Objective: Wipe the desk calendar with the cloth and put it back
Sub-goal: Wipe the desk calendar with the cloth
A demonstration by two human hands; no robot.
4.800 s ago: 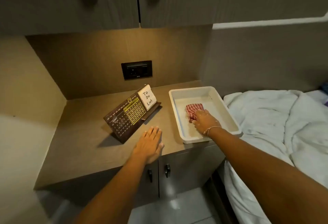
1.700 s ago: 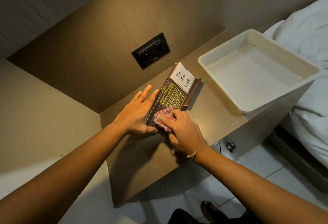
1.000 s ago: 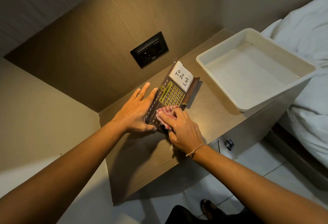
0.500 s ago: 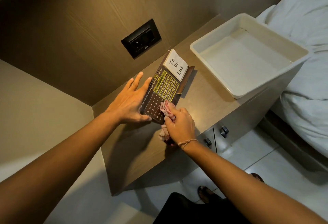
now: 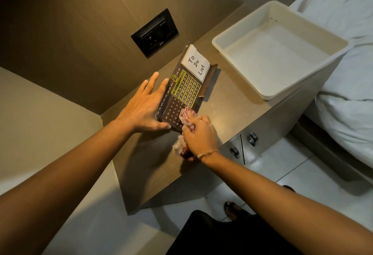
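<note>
Where the frame ends at the bottom, dark clothing [image 5: 222, 234] and a sandalled foot [image 5: 232, 208] are seen above a pale tiled floor [image 5: 302, 174]. Two bare forearms are stretched up from there to a brown countertop [image 5: 157, 164].

A thin bracelet [image 5: 207, 153] is worn on the right wrist. The right hand [image 5: 199, 133] is closed into a loose fist around a red-and-white striped cloth [image 5: 186, 118]; one bunched end is pressed against the near corner of the desk calendar [image 5: 181, 95], while the other end is seen below the hand, against the countertop.

The left hand [image 5: 145, 107] is laid open, palm down, with fingers spread. Its thumb side is set against the calendar's left edge and near corner, so the calendar is steadied rather than gripped.

The calendar itself is rested on the countertop, its dark face with month names and number grids turned upward; how steeply it is tilted cannot be told. A yellow frame is seen over part of the grid, and a white note [image 5: 195, 63] marked "To Do List" is fixed at the far end.

Two small knobs [image 5: 244, 143] are seen on the cabinet doors below the counter edge. Further right, a white tray [image 5: 268, 91] is set on the countertop, apart from the calendar. White bedding [image 5: 347, 93] is seen beyond it. A black wall socket [image 5: 155, 32] is mounted on the back panel behind the calendar.
</note>
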